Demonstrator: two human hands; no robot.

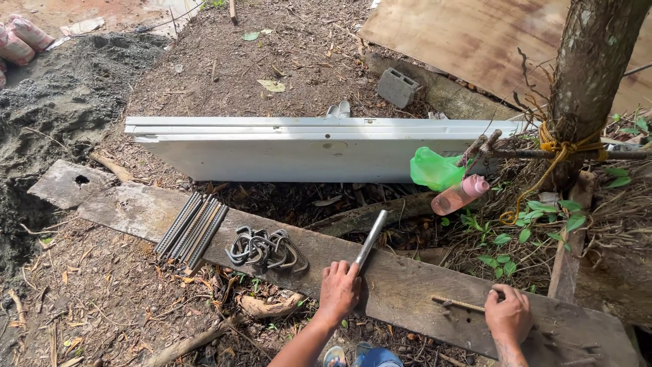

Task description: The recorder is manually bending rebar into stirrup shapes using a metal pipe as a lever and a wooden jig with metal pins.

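We see left hand fingers wrapped on pipe base, right hand fingers pinching rod end on plank. Bent hooks left of pipe fingers. Judge: keep rod flat, pipe grip low.

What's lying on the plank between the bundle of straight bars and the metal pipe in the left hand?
In the head view, a pile of bent steel hooks lies on the plank between the bars and the pipe.
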